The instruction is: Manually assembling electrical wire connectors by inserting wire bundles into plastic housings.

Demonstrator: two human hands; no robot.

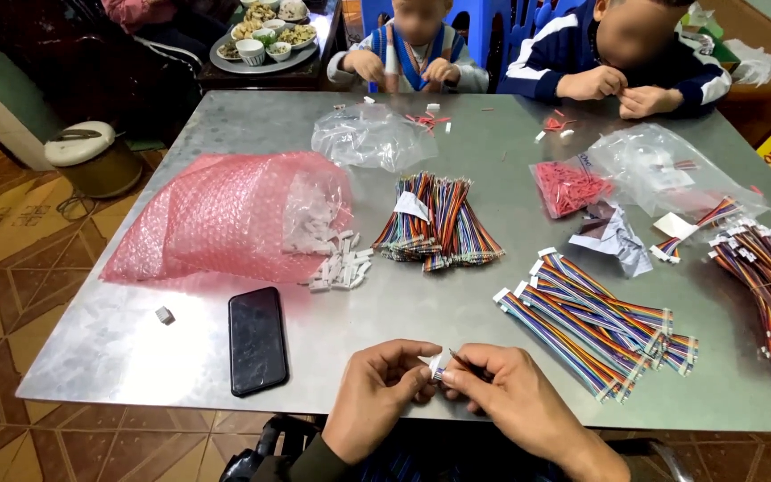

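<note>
At the near edge of the metal table (403, 312), my left hand (377, 393) pinches a small white connector (437, 364) between thumb and fingers. My right hand (515, 397) meets it from the right, its fingertips closed on thin wires at the connector's end. The rest of the wires is hidden under my right hand. A row of finished rainbow ribbon cables (595, 317) lies just right of my hands. Loose white connectors (341, 266) spill from a pink bubble-wrap bag (216, 214) to the upper left.
A black phone (257, 339) lies left of my hands, a stray connector (164, 314) beyond it. Bundled rainbow wires (439, 223) sit mid-table, more cables (769, 277) at the right edge, clear bags (372, 134) and red parts (568, 186) farther back. Two people work at the far side.
</note>
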